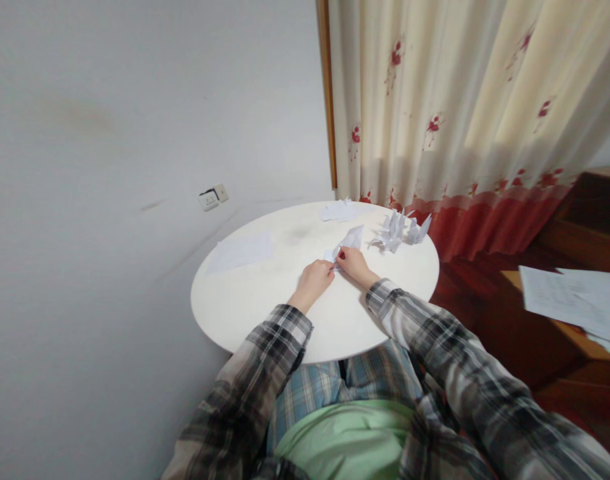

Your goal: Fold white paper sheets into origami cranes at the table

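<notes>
pinching the part-folded white paper (352, 239) at its near corner, mid-desk (265, 303), left hand (315, 280) and right hand (353, 263) fingers closed narrow on it; probably best pressing the crease flat, edges matched, clear of the folded paper figures (399, 233) far right.

The head-worn camera looks forward and down, from close, at the hands (329, 271) on the round table (245, 307).
</notes>
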Demonstrator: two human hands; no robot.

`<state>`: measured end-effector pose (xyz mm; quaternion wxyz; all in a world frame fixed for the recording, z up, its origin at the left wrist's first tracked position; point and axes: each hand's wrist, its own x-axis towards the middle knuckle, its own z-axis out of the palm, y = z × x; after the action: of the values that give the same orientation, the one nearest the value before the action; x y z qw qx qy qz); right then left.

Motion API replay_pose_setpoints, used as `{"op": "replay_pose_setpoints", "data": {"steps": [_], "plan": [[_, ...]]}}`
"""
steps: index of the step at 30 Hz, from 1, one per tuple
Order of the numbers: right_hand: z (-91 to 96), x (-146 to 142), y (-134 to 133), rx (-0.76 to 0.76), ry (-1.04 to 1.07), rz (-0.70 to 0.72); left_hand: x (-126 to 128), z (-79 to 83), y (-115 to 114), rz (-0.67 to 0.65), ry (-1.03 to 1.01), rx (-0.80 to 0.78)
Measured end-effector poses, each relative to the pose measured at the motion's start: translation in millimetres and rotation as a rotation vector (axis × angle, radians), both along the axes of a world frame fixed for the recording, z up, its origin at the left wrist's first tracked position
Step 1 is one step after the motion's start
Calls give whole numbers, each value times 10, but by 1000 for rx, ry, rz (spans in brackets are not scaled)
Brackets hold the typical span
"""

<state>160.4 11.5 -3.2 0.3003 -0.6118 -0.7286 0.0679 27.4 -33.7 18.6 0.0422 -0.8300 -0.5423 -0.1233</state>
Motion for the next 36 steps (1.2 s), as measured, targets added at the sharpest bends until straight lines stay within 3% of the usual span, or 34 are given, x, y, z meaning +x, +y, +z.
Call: {"op": "replay_pose_setpoints", "data": {"steps": [10, 17, 24, 36], "plan": [[18, 1, -28, 7, -14, -22, -31, -88, 70, -19, -11, 20], [26, 15, -33, 39, -16, 19, -13, -92, 63, -159, -17, 92], [22, 20, -15, 16, -16, 22, -8, -63, 38, -303, -174, 29], [7, 32, 4, 3, -17, -54, -3, -25, -18, -374, -193, 2]]}}
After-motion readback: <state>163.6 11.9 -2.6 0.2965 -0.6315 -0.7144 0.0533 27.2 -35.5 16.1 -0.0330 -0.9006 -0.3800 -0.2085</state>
